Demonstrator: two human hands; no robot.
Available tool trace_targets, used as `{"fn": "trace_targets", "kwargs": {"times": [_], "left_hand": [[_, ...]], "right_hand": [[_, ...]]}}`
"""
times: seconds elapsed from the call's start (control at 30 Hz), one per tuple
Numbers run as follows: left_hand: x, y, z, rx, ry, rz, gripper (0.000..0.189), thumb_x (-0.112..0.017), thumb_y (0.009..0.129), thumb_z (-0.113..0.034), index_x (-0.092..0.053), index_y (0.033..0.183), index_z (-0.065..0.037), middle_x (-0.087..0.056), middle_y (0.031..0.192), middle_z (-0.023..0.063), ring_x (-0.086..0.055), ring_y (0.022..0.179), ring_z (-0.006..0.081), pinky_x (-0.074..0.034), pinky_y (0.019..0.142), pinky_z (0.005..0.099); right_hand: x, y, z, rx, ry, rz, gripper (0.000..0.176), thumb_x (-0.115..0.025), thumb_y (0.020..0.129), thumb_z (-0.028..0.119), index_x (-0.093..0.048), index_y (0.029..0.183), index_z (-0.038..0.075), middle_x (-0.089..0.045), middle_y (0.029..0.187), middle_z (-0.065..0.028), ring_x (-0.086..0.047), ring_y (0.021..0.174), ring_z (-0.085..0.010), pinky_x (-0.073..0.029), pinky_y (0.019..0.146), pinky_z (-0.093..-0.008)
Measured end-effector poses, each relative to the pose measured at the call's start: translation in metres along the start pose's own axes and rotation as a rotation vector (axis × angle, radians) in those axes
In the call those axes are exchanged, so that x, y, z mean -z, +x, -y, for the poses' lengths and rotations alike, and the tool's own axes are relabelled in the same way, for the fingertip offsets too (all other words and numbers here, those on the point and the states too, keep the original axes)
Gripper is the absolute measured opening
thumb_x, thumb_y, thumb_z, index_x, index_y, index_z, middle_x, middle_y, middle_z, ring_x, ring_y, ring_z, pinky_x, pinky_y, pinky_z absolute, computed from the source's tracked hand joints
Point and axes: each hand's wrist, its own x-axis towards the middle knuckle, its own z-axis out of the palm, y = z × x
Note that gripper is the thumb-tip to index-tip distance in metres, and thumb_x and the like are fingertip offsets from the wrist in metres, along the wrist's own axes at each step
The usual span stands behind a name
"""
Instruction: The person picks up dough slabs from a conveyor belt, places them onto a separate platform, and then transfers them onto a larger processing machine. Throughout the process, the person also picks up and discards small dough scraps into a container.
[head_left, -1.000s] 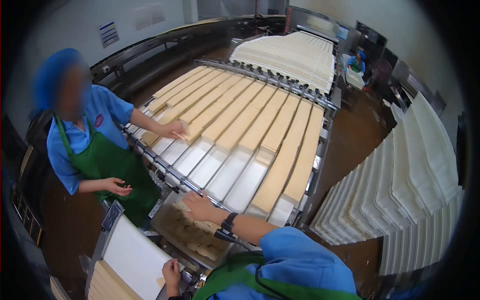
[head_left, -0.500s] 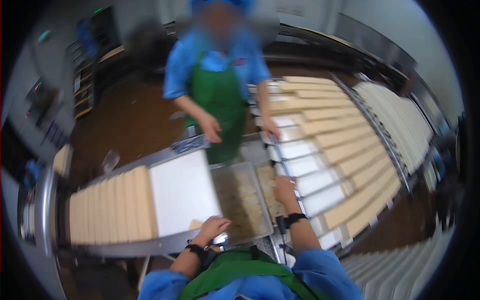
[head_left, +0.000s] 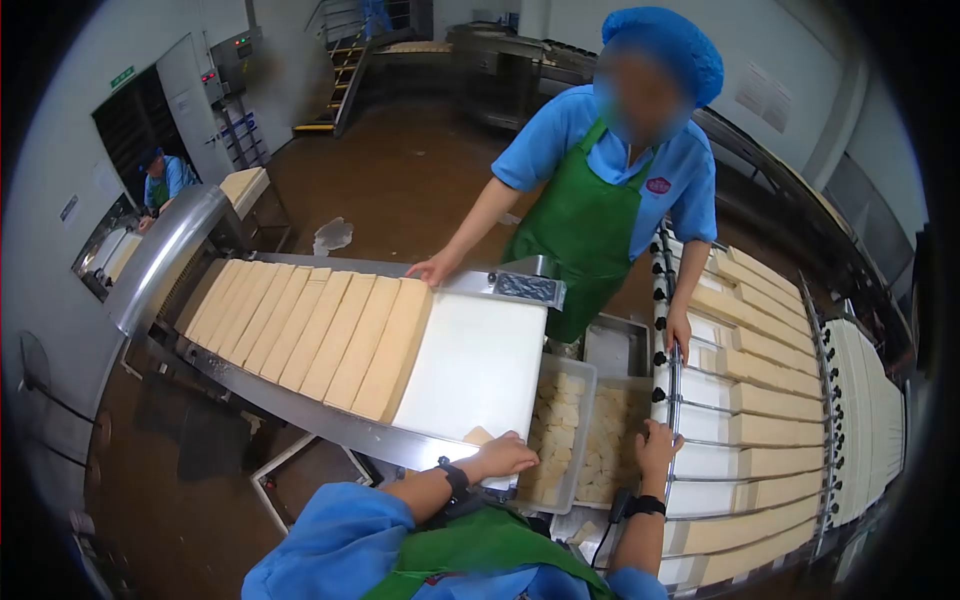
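Low in the frame's centre, the left hand (head_left: 505, 455) rests on the near edge of the white belt (head_left: 480, 360), just beside a wafer scrap (head_left: 478, 436); its grip cannot be told. The right hand (head_left: 657, 448) lies slack-fingered, holding nothing, on the metal rail (head_left: 675, 385) right of the scrap bin (head_left: 572, 361).

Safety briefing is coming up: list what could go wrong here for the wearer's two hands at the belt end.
1. The left hand rests on the end edge of the white belt; if the belt runs, its fingers might get pinched there.
2. The right hand lies on the metal rail beside the lanes; it could catch between the rods.
3. The slabs lie toward that end; one might drop past the bins.
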Motion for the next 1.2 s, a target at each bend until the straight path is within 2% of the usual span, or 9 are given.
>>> {"fn": "trace_targets", "kwargs": {"times": [0.47, 0.8, 0.93, 1.03, 1.07, 1.1, 1.13, 1.17, 1.2], "left_hand": [[-0.022, -0.001, 0.020, -0.145, -0.034, -0.165, 0.011, -0.052, 0.087, -0.021, -0.060, 0.083, -0.014, -0.059, 0.073, 0.0070, -0.056, 0.076, 0.0241, -0.037, 0.083, 0.0365], [0.031, -0.021, -0.002, 0.122, -0.476, -0.188, 0.022, -0.053, 0.087, -0.022, -0.063, 0.097, -0.006, -0.066, 0.090, 0.0092, -0.061, 0.081, 0.0272, -0.048, 0.069, 0.0357], [0.061, -0.058, -0.002, 0.207, -0.583, -0.435, 0.019, -0.056, 0.086, -0.018, -0.064, 0.100, -0.007, -0.066, 0.092, 0.0105, -0.062, 0.085, 0.0233, -0.048, 0.076, 0.0324], [0.088, -0.104, 0.004, 0.379, -0.582, -0.656, 0.018, -0.055, 0.088, -0.013, -0.063, 0.102, -0.006, -0.065, 0.098, 0.0085, -0.061, 0.092, 0.0199, -0.048, 0.080, 0.0314], [0.092, -0.120, 0.007, 0.473, -0.586, -0.755, 0.019, -0.055, 0.088, -0.013, -0.063, 0.104, -0.006, -0.065, 0.098, 0.0076, -0.060, 0.091, 0.0182, -0.047, 0.081, 0.0311], [0.102, -0.136, 0.009, 0.450, -0.435, -0.907, 0.020, -0.054, 0.088, -0.013, -0.062, 0.105, -0.005, -0.065, 0.098, 0.0083, -0.060, 0.089, 0.0176, -0.046, 0.081, 0.0298], [0.108, -0.144, 0.008, 0.376, -0.738, -1.142, 0.019, -0.054, 0.089, -0.012, -0.061, 0.104, -0.004, -0.064, 0.095, 0.0100, -0.060, 0.088, 0.0181, -0.047, 0.077, 0.0293], [0.111, -0.162, 0.018, 0.702, -0.462, -1.131, 0.018, -0.053, 0.089, -0.010, -0.060, 0.104, -0.003, -0.063, 0.095, 0.0120, -0.059, 0.086, 0.0191, -0.048, 0.073, 0.0302], [0.102, -0.173, 0.039, 0.717, -0.294, -1.304, 0.018, -0.052, 0.089, -0.010, -0.060, 0.104, -0.002, -0.060, 0.096, 0.0133, -0.059, 0.085, 0.0209, -0.049, 0.070, 0.0308]], "right_hand": [[0.000, 0.000, 0.000, 0.036, -0.027, 0.018, 0.038, -0.065, 0.074, 0.018, -0.054, 0.110, 0.018, -0.056, 0.100, -0.0032, -0.053, 0.102, -0.0227, -0.024, 0.098, -0.0546], [0.010, 0.009, 0.010, -0.019, -0.109, 0.174, 0.038, -0.062, 0.079, 0.020, -0.053, 0.115, 0.018, -0.056, 0.102, -0.0050, -0.052, 0.103, -0.0235, -0.024, 0.096, -0.0517], [0.015, 0.008, 0.011, -0.022, -0.125, 0.208, 0.039, -0.062, 0.079, 0.021, -0.052, 0.117, 0.018, -0.056, 0.107, -0.0062, -0.052, 0.106, -0.0248, -0.025, 0.095, -0.0530], [0.008, 0.004, 0.017, 0.060, -0.085, 0.048, 0.035, -0.062, 0.079, 0.021, -0.055, 0.114, 0.017, -0.056, 0.114, -0.0087, -0.050, 0.111, -0.0270, -0.025, 0.094, -0.0560], [0.015, 0.000, 0.037, -0.006, -0.230, 0.036, 0.032, -0.063, 0.079, 0.023, -0.059, 0.109, 0.014, -0.056, 0.117, -0.0136, -0.051, 0.111, -0.0297, -0.030, 0.097, -0.0505], [0.017, -0.003, 0.055, 0.129, -0.146, 0.005, 0.029, -0.064, 0.078, 0.022, -0.060, 0.106, 0.012, -0.057, 0.114, -0.0145, -0.052, 0.109, -0.0305, -0.033, 0.096, -0.0481], [0.019, -0.005, 0.067, 0.258, -0.063, -0.025, 0.026, -0.065, 0.078, 0.020, -0.061, 0.102, 0.010, -0.058, 0.112, -0.0154, -0.053, 0.107, -0.0312, -0.036, 0.094, -0.0456], [0.022, -0.007, 0.076, 0.377, 0.025, -0.065, 0.024, -0.066, 0.077, 0.019, -0.062, 0.098, 0.008, -0.059, 0.109, -0.0163, -0.054, 0.106, -0.0320, -0.039, 0.092, -0.0431], [0.017, -0.007, 0.092, 0.473, 0.187, 0.007, 0.016, -0.067, 0.076, 0.011, -0.061, 0.089, 0.004, -0.060, 0.101, -0.0162, -0.056, 0.100, -0.0316, -0.043, 0.087, -0.0379]]}}
